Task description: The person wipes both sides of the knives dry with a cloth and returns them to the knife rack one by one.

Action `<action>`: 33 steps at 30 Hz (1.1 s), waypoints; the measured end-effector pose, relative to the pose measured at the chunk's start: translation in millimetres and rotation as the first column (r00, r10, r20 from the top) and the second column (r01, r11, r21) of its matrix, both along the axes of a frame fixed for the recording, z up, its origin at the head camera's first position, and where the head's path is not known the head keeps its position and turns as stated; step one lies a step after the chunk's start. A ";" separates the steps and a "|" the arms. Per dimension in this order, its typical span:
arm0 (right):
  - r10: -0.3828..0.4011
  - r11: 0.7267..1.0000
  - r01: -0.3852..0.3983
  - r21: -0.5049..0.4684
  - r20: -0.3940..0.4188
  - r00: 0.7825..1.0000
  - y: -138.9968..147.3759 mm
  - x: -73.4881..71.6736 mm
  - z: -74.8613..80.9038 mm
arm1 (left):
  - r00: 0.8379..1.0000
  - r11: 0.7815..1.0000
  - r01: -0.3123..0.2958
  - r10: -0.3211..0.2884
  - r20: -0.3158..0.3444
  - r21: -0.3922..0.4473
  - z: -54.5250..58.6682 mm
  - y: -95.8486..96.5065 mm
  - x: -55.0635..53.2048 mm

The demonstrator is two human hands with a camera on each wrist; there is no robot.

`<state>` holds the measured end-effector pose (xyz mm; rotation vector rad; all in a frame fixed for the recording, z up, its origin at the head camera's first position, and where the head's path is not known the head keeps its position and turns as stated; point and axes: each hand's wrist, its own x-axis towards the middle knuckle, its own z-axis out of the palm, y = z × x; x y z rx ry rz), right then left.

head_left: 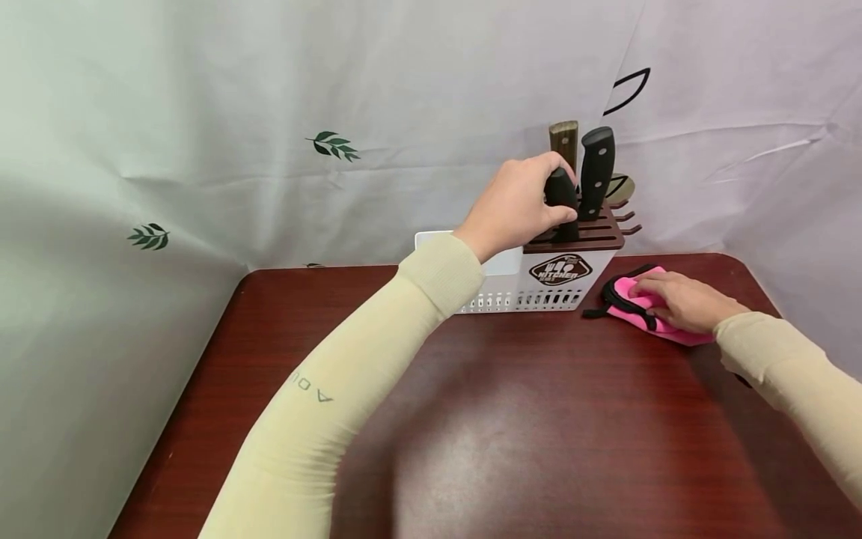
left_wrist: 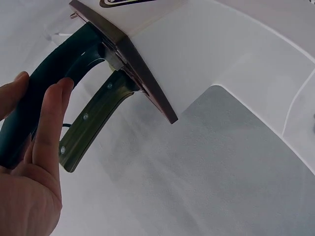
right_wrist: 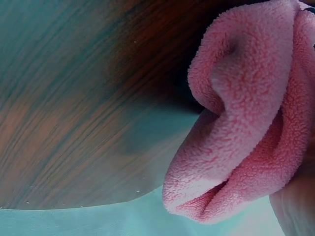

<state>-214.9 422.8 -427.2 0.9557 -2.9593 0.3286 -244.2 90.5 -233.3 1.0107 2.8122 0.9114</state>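
My left hand (head_left: 515, 201) grips the black handle of a knife (head_left: 562, 196) standing in the brown slotted top of a white knife holder (head_left: 599, 262). In the left wrist view, thumb and fingers lie on either side of that dark handle (left_wrist: 54, 66), and the blade is hidden in the slot. Beside it stand a wood-handled knife (head_left: 564, 141) and another black-handled knife (head_left: 597, 168). On the right, my right hand (head_left: 690, 299) holds a pink fleecy cloth (head_left: 680, 335) with black trim on the table. The right wrist view shows this cloth (right_wrist: 251, 98) bunched in thick folds.
The holder's white front bin (head_left: 501, 263) sits partly behind my left wrist. Brown hooks (head_left: 626, 217) jut from its right side. White curtains (head_left: 431, 90) with leaf prints enclose the reddish-brown table (head_left: 512, 419) at the back and sides.
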 end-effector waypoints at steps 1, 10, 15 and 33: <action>0.007 1.000 -0.007 -0.002 -0.005 1.000 0.4 0.4 -0.1 | 1.000 1.000 0.000 0.000 0.000 0.003 -0.6 -0.6 -0.1; 0.002 1.000 -0.003 -0.014 -0.049 0.999 6.6 7.4 0.7 | 0.997 0.995 -0.028 0.021 0.072 0.099 -8.0 -13.9 -3.7; 0.001 1.000 -0.002 -0.017 -0.026 1.000 5.3 6.0 2.0 | 0.995 0.988 -0.055 0.041 0.095 0.147 -17.6 -26.9 -7.4; 0.038 0.999 -0.038 0.007 -0.080 0.996 -1.8 11.1 6.0 | 0.975 0.909 -0.212 0.175 0.134 0.359 -62.5 -96.9 -9.1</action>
